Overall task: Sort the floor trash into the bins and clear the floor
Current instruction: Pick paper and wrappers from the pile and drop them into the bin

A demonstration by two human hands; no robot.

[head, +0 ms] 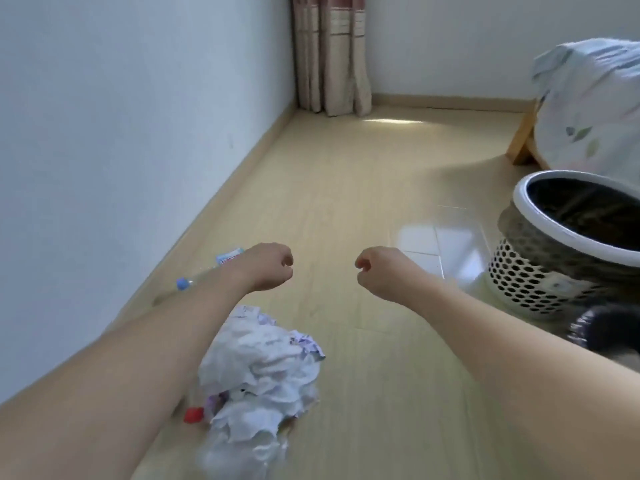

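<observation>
A heap of crumpled white paper and tissue lies on the pale wood floor under my left forearm, with a red bottle cap at its left edge. A clear plastic bottle with a blue cap and a red-blue label lies near the left wall, partly hidden by my left wrist. My left hand and my right hand hover above the floor with fingers curled, holding nothing. A white perforated bin with a dark liner stands at the right.
A second dark bin edge shows at the right border. A wooden bed leg and hanging bedding are at the back right. Curtains hang in the far corner. The white wall runs along the left.
</observation>
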